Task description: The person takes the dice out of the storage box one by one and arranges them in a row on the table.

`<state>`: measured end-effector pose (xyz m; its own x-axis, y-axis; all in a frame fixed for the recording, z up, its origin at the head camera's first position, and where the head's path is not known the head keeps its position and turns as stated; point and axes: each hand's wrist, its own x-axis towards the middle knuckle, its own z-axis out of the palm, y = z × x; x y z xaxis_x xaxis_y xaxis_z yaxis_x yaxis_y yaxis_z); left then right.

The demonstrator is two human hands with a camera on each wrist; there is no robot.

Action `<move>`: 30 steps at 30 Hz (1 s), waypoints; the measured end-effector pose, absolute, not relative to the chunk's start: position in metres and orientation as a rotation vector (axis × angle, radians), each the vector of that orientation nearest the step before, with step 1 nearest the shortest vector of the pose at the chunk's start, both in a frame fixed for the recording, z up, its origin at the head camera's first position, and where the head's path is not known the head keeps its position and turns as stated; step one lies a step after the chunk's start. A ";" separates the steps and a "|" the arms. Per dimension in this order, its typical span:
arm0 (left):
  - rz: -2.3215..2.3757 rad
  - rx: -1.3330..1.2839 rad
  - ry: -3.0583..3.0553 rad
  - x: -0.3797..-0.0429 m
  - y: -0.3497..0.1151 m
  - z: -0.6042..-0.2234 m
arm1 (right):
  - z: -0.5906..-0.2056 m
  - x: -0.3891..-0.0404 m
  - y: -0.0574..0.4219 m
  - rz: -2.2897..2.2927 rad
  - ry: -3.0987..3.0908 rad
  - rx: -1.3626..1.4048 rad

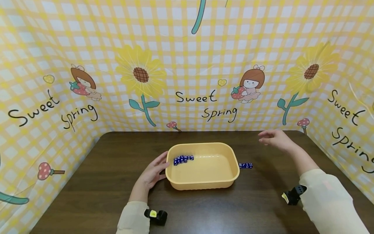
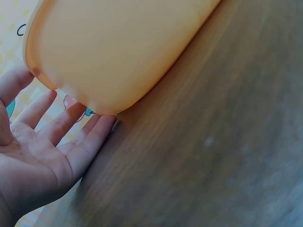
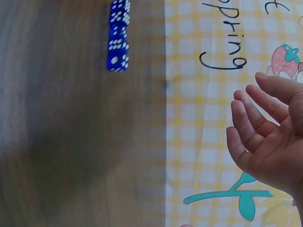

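Note:
A pale yellow plastic bin (image 1: 204, 175) rests on the table. My left hand (image 1: 152, 170) is at its left end, thumb near the rim and spread fingers (image 2: 90, 135) touching the outer wall. Inside the bin, towards the left, several blue dice (image 1: 181, 159) with white dots lie close together. More blue dice (image 3: 118, 42) form a row on the table just right of the bin; its wall hides part of the row in the head view. Behind and to the right of that row, my right hand (image 1: 274, 139) hovers above the table with loosely bent fingers, holding nothing.
The dark wooden table (image 1: 122, 162) ends at a yellow checked cloth (image 1: 187, 65) printed with flowers and lettering, which rises at the back and both sides. A small black wrist device (image 1: 293, 195) sits on each sleeve.

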<state>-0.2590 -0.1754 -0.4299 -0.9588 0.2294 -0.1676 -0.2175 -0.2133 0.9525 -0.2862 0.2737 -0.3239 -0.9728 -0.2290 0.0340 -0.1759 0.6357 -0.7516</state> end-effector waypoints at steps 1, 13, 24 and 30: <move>2.244 0.015 1.761 -0.259 -0.175 -0.430 | -0.323 -0.287 0.272 -1.273 2.782 -0.347; 2.247 0.004 1.758 -0.260 -0.176 -0.430 | -0.310 -0.301 0.251 -1.362 2.780 -0.373; 2.247 0.014 1.746 -0.260 -0.175 -0.431 | -0.302 -0.308 0.219 -1.429 2.732 -0.379; 2.246 0.008 1.756 -0.260 -0.175 -0.430 | -0.302 -0.311 0.195 -1.482 2.714 -0.426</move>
<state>-0.2603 -0.1750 -0.4300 -0.9581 0.2290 -0.1720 -0.2221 -0.2151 0.9510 -0.3113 0.1954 -0.3016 -0.9626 -0.2468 0.1121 -0.2278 0.5122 -0.8281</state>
